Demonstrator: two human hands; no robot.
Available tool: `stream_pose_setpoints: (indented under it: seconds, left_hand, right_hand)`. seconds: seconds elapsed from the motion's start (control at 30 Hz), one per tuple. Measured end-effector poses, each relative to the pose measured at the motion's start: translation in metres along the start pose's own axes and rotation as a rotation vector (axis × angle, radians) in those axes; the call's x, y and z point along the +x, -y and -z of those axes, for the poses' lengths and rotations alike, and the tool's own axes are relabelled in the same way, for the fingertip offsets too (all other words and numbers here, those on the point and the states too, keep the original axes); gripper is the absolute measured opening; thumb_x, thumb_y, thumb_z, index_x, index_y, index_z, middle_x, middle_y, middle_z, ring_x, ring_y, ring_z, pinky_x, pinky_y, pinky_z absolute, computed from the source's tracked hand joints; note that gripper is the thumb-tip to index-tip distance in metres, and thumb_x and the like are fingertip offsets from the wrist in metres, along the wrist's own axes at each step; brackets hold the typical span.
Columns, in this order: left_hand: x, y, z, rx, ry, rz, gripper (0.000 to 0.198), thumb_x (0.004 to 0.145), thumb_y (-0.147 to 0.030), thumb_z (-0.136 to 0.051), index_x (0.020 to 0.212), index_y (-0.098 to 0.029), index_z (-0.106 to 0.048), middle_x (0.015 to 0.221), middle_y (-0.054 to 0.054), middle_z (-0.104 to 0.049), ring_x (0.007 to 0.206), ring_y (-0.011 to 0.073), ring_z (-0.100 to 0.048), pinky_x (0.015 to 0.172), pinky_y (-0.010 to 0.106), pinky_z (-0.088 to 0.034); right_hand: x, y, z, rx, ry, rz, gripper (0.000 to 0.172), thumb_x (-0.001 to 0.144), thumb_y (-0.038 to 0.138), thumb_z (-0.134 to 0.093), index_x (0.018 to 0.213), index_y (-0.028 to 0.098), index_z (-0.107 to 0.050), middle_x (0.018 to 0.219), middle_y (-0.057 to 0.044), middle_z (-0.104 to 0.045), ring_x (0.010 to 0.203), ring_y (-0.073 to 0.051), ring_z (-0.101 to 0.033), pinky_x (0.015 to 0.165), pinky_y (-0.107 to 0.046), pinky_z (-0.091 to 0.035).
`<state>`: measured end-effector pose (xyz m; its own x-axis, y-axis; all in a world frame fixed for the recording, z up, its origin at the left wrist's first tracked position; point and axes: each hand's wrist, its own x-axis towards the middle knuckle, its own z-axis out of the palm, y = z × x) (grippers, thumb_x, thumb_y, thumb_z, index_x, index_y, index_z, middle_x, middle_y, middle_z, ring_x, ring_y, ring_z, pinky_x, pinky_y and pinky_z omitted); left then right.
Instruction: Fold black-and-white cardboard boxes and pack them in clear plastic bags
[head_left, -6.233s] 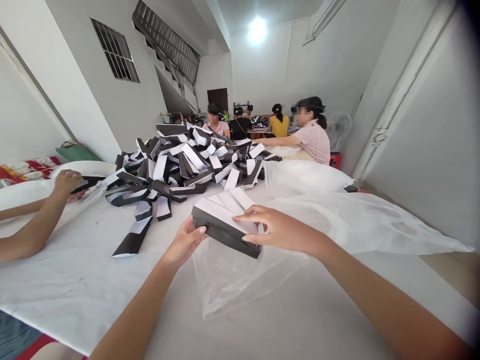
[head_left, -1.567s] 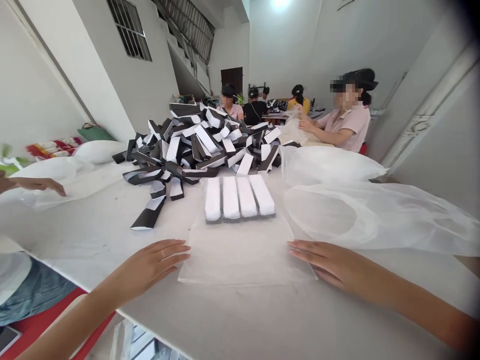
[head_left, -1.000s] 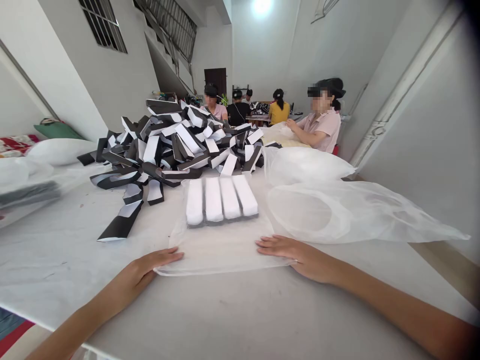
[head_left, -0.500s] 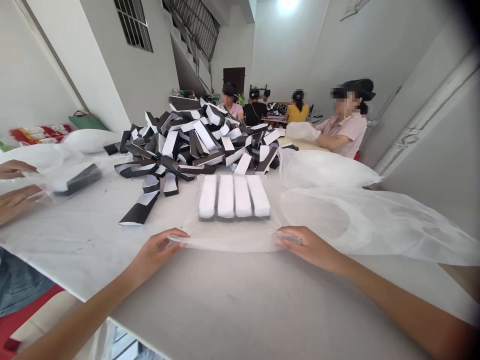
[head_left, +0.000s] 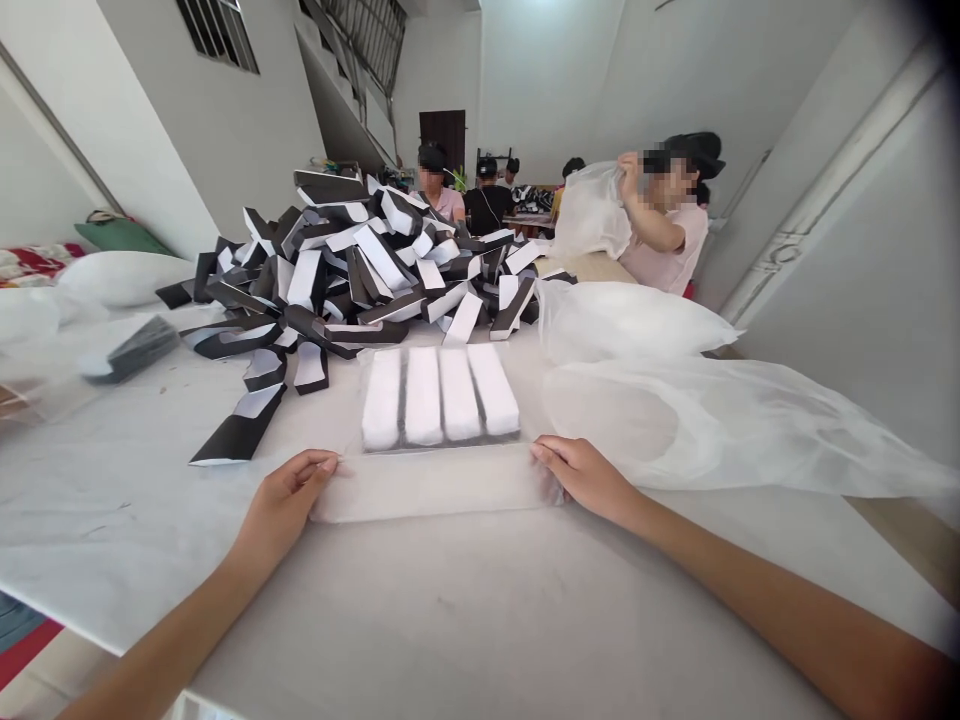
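Note:
In front of me a clear plastic bag (head_left: 435, 485) lies flat on the white-covered table (head_left: 465, 610). Several white blocks (head_left: 425, 395) with dark sides sit in a row inside its far part. My left hand (head_left: 289, 495) pinches the near left corner of the bag between thumb and fingers. At the near right corner my right hand (head_left: 585, 478) is closed on the same bag. The near end of the plastic stretches between both hands as a folded-over strip, its upper edge just short of the blocks.
Beyond the bag rises a heap of black-and-white pieces (head_left: 360, 270). Filled and loose white plastic bags (head_left: 637, 320) lie to the right. A co-worker (head_left: 667, 220) at the right lifts a bag. At the left edge a blurred co-worker's hand (head_left: 13, 400) is near another bagged piece (head_left: 131, 350).
My hands have folded the bag's near end over toward the blocks, making a wider strip. The co-worker at right has raised a bag. My view has shifted slightly to the right.

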<state>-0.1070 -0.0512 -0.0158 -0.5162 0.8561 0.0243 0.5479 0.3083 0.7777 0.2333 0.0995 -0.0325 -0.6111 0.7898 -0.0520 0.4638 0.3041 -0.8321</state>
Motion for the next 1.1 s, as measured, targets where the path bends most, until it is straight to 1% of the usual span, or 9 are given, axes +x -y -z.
stream_pose_setpoints:
  seconds: [0.3,0.37,0.43,0.5,0.6,0.7,0.83,0.97,1.1]
  left_hand:
    - [-0.008,0.001,-0.003,0.224,0.026,-0.077,0.032,0.088,-0.050,-0.048,0.103,-0.025,-0.062,0.063,-0.004,-0.059,0.046,0.0126,-0.042,0.045,0.023,-0.033]
    - [-0.011,0.003,-0.003,0.327,0.037,-0.200,0.027,0.091,-0.039,-0.043,0.103,-0.025,-0.062,0.079,-0.001,-0.065,0.048,0.0123,-0.045,0.050,0.025,-0.039]
    - [-0.016,0.003,-0.001,0.406,0.012,-0.383,0.029,0.092,-0.027,-0.036,0.103,-0.024,-0.062,0.112,0.004,-0.064,0.063,0.0141,-0.057,0.064,0.029,-0.048]
    - [-0.023,-0.001,0.002,0.468,-0.034,-0.572,0.034,0.091,-0.016,-0.032,0.106,-0.024,-0.062,0.128,0.005,-0.057,0.091,0.0201,-0.062,0.083,0.036,-0.049]
    - [-0.034,-0.016,0.004,0.537,-0.040,-0.851,0.040,0.088,-0.007,-0.035,0.116,-0.024,-0.060,0.128,0.005,-0.059,0.118,0.0246,-0.052,0.099,0.044,-0.043]
    - [-0.041,-0.034,-0.001,0.569,-0.011,-1.006,0.042,0.089,-0.006,-0.039,0.123,-0.022,-0.056,0.132,0.005,-0.059,0.123,0.0240,-0.049,0.104,0.045,-0.041]
    - [-0.039,-0.045,-0.014,0.604,0.168,-1.016,0.053,0.091,-0.007,-0.039,0.142,-0.023,-0.041,0.145,0.003,-0.049,0.134,0.0216,-0.042,0.108,0.041,-0.041]
    - [-0.037,-0.033,-0.024,0.670,0.312,-1.033,0.071,0.086,0.002,-0.031,0.152,-0.024,-0.021,0.152,0.001,-0.038,0.141,0.0191,-0.034,0.115,0.042,-0.033]
    - [-0.043,-0.019,-0.029,0.691,0.284,-0.967,0.069,0.090,-0.004,-0.034,0.152,-0.027,-0.018,0.152,0.001,-0.038,0.140,0.0206,-0.036,0.112,0.043,-0.038]
  right_hand:
    - [-0.004,0.002,-0.010,-0.080,-0.107,-0.003,0.027,0.091,0.048,-0.047,0.085,0.024,-0.059,0.053,0.006,-0.057,0.046,-0.015,-0.057,0.052,-0.027,-0.043]
    - [-0.006,0.004,-0.011,-0.189,-0.119,0.000,0.025,0.092,0.046,-0.046,0.092,0.025,-0.061,0.052,0.006,-0.053,0.047,-0.016,-0.057,0.053,-0.029,-0.043]
    - [-0.011,0.010,-0.008,-0.329,-0.159,0.021,0.028,0.092,0.044,-0.045,0.106,0.026,-0.060,0.060,0.004,-0.057,0.053,-0.019,-0.059,0.054,-0.031,-0.045]
    - [-0.021,0.022,-0.002,-0.455,-0.249,0.123,0.034,0.092,0.041,-0.045,0.121,0.026,-0.054,0.085,-0.003,-0.067,0.070,-0.022,-0.064,0.064,-0.035,-0.050]
    - [-0.036,0.045,-0.001,-0.564,-0.376,0.386,0.036,0.093,0.033,-0.045,0.129,0.028,-0.050,0.123,-0.007,-0.062,0.107,-0.027,-0.061,0.089,-0.043,-0.050]
    - [-0.043,0.059,-0.018,-0.624,-0.273,0.558,0.042,0.093,0.025,-0.046,0.135,0.027,-0.047,0.134,-0.007,-0.057,0.123,-0.026,-0.052,0.100,-0.045,-0.045]
    - [-0.036,0.053,-0.053,-0.690,-0.107,0.674,0.051,0.091,0.018,-0.047,0.142,0.019,-0.041,0.147,-0.010,-0.045,0.134,-0.025,-0.042,0.111,-0.048,-0.037]
    - [-0.029,0.039,-0.064,-0.722,-0.022,0.918,0.045,0.092,0.008,-0.041,0.135,0.021,-0.050,0.144,-0.005,-0.050,0.139,-0.019,-0.037,0.117,-0.045,-0.028]
    - [-0.025,0.033,-0.055,-0.688,0.013,0.847,0.046,0.092,0.012,-0.044,0.138,0.018,-0.049,0.146,-0.007,-0.048,0.138,-0.019,-0.038,0.117,-0.042,-0.031]
